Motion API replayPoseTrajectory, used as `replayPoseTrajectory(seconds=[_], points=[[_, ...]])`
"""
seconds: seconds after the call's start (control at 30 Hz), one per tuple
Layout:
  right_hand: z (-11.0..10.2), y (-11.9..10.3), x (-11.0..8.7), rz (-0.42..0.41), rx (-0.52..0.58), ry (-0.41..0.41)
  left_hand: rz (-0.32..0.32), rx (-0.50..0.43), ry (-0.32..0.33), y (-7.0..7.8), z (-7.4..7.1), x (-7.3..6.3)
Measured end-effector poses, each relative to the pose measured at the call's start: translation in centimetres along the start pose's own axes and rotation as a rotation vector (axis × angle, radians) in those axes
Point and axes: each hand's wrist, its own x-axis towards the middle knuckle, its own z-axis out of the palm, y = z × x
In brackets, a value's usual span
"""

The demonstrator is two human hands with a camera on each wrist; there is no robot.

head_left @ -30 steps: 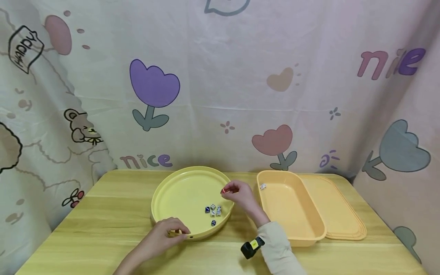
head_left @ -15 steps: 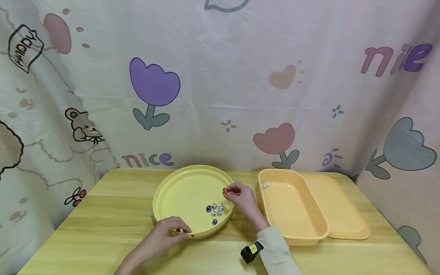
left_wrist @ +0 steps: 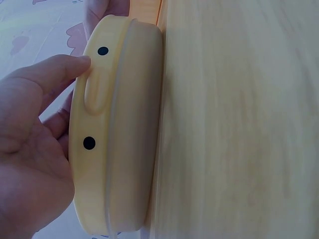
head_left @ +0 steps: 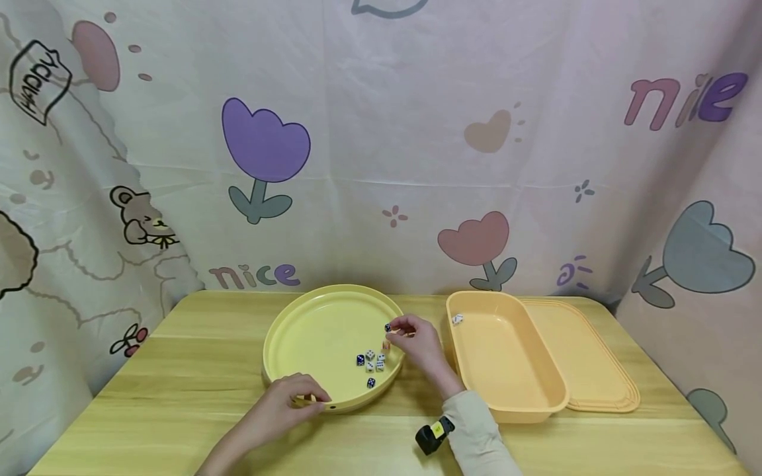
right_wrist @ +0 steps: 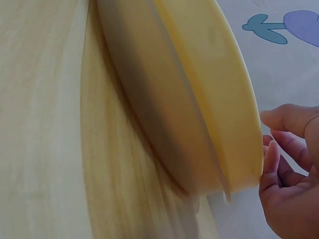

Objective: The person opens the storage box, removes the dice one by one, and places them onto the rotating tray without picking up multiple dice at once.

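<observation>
In the head view, the round yellow tray [head_left: 315,330] holds several white dice [head_left: 370,365] bunched near its right front, dark blue dice [head_left: 360,360] beside them, and a red die [head_left: 385,345] at the right rim. My right hand [head_left: 419,344] is over that rim and pinches a dark blue die [head_left: 387,327] at its fingertips; the right wrist view hides the die behind the tray wall [right_wrist: 214,99]. At the front, my left hand [head_left: 286,406] grips the tray's rim, its thumb [left_wrist: 70,67] on the edge in the left wrist view and fingers partly hidden.
Right of the tray stands a rectangular orange-yellow box [head_left: 506,357] with white dice [head_left: 457,319] in its far left corner. A flat matching lid [head_left: 577,357] lies beside it. A printed curtain [head_left: 369,132] hangs behind the wooden table [head_left: 196,370].
The red die has left my right fingertips and now sits inside the tray near the white dice. A dark blue die shows at those fingertips instead. My left hand stays on the rim.
</observation>
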Motion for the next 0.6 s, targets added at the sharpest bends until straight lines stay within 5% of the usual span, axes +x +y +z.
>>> replayPoseTrajectory(seconds=[0.6], points=[[0.14, 0.09, 0.06, 0.003, -0.001, 0.04, 0.02, 0.005, 0.009, -0.23, 0.12, -0.01]])
